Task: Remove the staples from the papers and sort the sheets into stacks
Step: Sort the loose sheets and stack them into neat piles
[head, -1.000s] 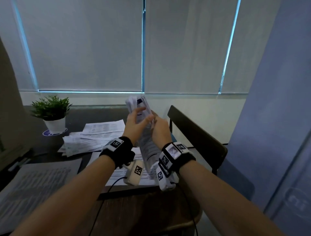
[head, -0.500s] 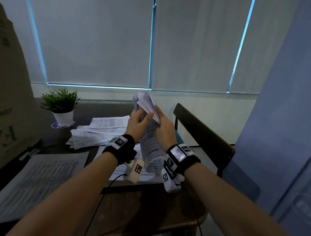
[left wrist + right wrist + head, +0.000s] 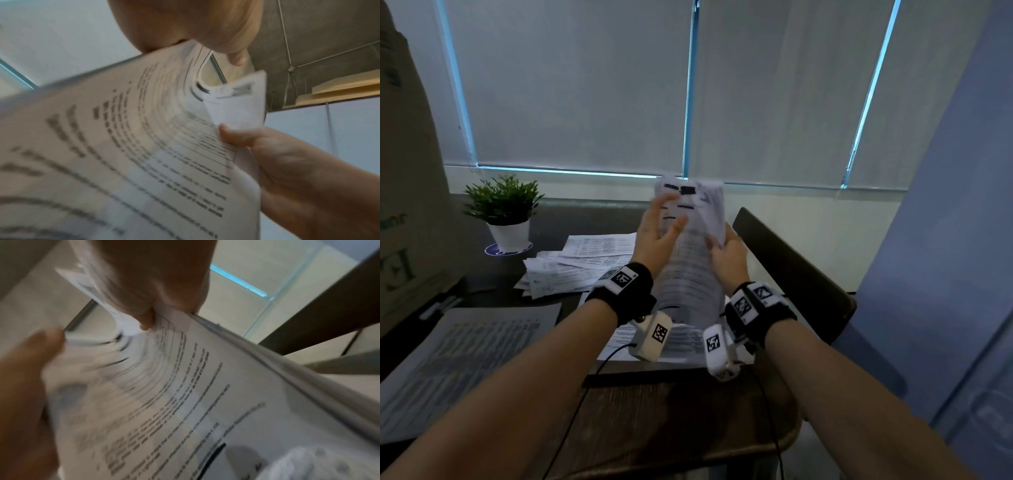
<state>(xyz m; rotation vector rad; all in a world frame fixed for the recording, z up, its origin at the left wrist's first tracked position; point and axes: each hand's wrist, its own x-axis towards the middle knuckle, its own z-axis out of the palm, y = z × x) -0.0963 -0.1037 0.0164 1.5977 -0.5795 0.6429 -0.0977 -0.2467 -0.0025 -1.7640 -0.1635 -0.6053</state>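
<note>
From the head view I hold the papers (image 3: pixel 693 260) upright in the air above the counter (image 3: pixel 678 428), between my left hand (image 3: pixel 654 236) and right hand (image 3: pixel 729 257). My left grip looks loose here, fingers spread against the top sheet. The left wrist view adds what the head view hides: my right thumb (image 3: pixel 232 134) pinches the sheets' edge, a small folded corner (image 3: pixel 236 104) standing above it. The right wrist view shows my right fingers (image 3: pixel 144 293) clamped over that edge, the sheets curling. Only the head view shows the loose stack (image 3: pixel 571 270) and plant (image 3: pixel 505 209) further back, and the sheet (image 3: pixel 458 353) at left.
</note>
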